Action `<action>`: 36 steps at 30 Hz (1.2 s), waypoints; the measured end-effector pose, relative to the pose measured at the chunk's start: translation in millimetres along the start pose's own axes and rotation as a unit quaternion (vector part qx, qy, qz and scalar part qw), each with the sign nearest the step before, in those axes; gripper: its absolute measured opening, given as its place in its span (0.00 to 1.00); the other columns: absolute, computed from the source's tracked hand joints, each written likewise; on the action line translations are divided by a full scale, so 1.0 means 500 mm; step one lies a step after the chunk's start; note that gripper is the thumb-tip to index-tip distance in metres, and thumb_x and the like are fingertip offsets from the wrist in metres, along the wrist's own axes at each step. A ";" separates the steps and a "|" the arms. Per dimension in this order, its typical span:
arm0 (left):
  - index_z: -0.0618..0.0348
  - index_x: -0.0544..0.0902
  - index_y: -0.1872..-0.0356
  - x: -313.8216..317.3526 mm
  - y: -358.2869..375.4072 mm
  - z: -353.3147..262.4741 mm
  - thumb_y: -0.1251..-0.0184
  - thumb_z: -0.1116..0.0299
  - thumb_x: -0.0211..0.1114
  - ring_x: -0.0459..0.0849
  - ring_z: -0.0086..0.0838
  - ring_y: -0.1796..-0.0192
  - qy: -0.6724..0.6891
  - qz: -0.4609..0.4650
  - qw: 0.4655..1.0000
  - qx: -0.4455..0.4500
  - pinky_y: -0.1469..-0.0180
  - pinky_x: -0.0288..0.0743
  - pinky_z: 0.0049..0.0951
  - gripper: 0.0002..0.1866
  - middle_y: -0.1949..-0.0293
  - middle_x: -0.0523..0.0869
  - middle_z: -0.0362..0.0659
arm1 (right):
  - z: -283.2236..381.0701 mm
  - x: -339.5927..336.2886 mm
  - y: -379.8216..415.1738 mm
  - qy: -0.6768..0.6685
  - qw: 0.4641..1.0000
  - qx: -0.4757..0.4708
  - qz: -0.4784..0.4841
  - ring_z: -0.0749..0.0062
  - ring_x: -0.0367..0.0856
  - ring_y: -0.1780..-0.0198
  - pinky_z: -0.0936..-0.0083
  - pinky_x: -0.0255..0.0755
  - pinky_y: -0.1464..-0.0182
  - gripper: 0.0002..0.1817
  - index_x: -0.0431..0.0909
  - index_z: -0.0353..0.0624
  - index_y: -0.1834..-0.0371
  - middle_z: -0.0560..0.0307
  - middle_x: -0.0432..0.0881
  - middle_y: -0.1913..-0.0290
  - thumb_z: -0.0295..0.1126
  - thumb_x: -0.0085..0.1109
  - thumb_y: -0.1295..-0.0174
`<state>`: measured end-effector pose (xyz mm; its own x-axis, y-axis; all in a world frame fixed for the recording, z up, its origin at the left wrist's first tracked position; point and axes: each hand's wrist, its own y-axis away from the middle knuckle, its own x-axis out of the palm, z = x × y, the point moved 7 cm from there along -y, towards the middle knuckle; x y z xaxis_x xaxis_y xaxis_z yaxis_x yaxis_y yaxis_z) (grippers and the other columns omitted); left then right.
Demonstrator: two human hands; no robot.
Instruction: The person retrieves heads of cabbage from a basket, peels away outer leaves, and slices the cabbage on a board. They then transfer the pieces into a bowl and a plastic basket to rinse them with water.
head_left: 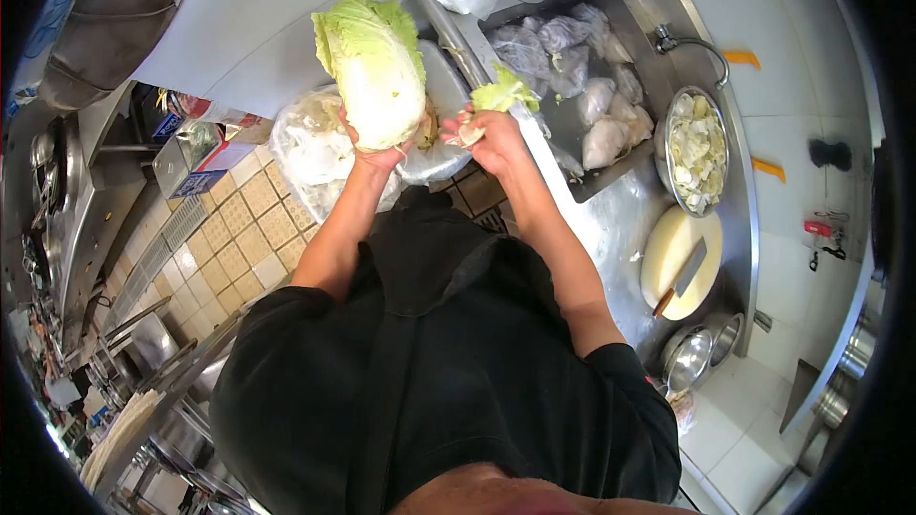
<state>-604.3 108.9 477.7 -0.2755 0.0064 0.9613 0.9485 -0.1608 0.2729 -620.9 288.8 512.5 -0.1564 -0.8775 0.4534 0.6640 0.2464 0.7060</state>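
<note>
My left hand (pixel 380 156) is wrapped round the base of a napa cabbage (pixel 374 86), which stands with its pale green leaf tips pointing away from me. My right hand (pixel 498 141), just to the right, is closed on a torn cabbage leaf (pixel 506 91); the white stem end shows at the fingers and the frilly green part reaches toward the sink edge. Below the hands is a grey bin (pixel 441 86), partly hidden by the cabbage. Beside it is a clear plastic bag (pixel 303 145) with whitish contents.
On the right, a metal sink (pixel 584 186) holds several plastic-wrapped pale pieces. Along the counter are a bowl of cut cabbage (pixel 695 148), a round cutting board (pixel 658 262) with a knife (pixel 689 267) on it, and metal bowls (pixel 687 362). A box (pixel 196 157) sits on the tiled floor.
</note>
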 end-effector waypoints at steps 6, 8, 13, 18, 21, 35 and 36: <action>0.49 0.77 0.36 0.059 0.030 -0.027 0.52 0.35 0.72 0.84 0.44 0.42 -0.127 -0.012 0.989 0.078 0.40 0.80 0.49 0.44 0.43 0.85 0.44 | 0.052 0.074 0.026 0.346 0.934 -0.088 0.011 0.50 0.74 0.33 0.52 0.74 0.41 0.51 0.65 0.30 0.28 0.34 0.72 0.32 0.64 0.64 0.41; 0.52 0.75 0.34 0.025 0.023 -0.038 0.50 0.35 0.70 0.83 0.43 0.41 -0.203 -0.023 0.975 0.085 0.38 0.79 0.48 0.45 0.41 0.84 0.45 | 0.040 0.127 0.055 0.235 0.954 -0.177 0.056 0.52 0.82 0.42 0.62 0.75 0.42 0.40 0.73 0.31 0.35 0.38 0.83 0.43 0.58 0.63 0.36; 0.55 0.74 0.34 0.002 0.019 -0.022 0.47 0.36 0.68 0.83 0.42 0.40 -0.226 -0.032 0.968 0.100 0.37 0.79 0.48 0.44 0.39 0.82 0.47 | 0.074 0.156 0.114 0.364 0.867 -0.334 -0.065 0.51 0.87 0.54 0.61 0.76 0.51 0.22 0.75 0.30 0.50 0.34 0.85 0.57 0.43 0.57 0.30; 0.52 0.75 0.34 0.049 0.029 0.017 0.42 0.40 0.67 0.83 0.45 0.41 -0.088 0.040 0.993 0.064 0.41 0.81 0.51 0.39 0.38 0.81 0.46 | 0.033 0.100 0.082 0.109 0.937 -0.327 -0.053 0.49 0.88 0.61 0.60 0.80 0.68 0.15 0.70 0.33 0.45 0.37 0.84 0.61 0.28 0.46 0.30; 0.53 0.74 0.33 0.033 0.001 0.031 0.47 0.37 0.71 0.85 0.45 0.43 0.031 0.102 0.994 -0.032 0.45 0.83 0.54 0.43 0.39 0.82 0.47 | -0.004 0.050 0.026 -0.062 0.988 -0.144 -0.003 0.45 0.87 0.61 0.53 0.86 0.63 0.16 0.64 0.32 0.45 0.36 0.79 0.56 0.22 0.39 0.35; 0.67 0.71 0.33 0.191 0.036 -0.041 0.25 0.52 0.62 0.83 0.32 0.46 -0.567 -0.124 0.789 0.202 0.46 0.80 0.35 0.31 0.45 0.84 0.46 | 0.036 0.109 0.035 -0.032 0.965 -0.178 0.187 0.57 0.69 0.28 0.55 0.64 0.28 0.47 0.60 0.40 0.24 0.48 0.70 0.28 0.59 0.65 0.38; 0.65 0.74 0.39 0.209 0.043 -0.026 0.22 0.54 0.59 0.83 0.32 0.49 -0.561 -0.157 0.777 0.238 0.49 0.80 0.33 0.24 0.51 0.86 0.45 | 0.029 0.086 0.020 -0.108 0.966 -0.151 0.180 0.56 0.71 0.30 0.55 0.65 0.28 0.44 0.61 0.41 0.25 0.49 0.72 0.29 0.55 0.65 0.37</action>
<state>-614.8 93.5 583.4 -0.4487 0.8713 0.1986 0.8859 0.4044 0.2272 -631.5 259.5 546.9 -0.0034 -0.6431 0.7657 0.8815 0.3596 0.3059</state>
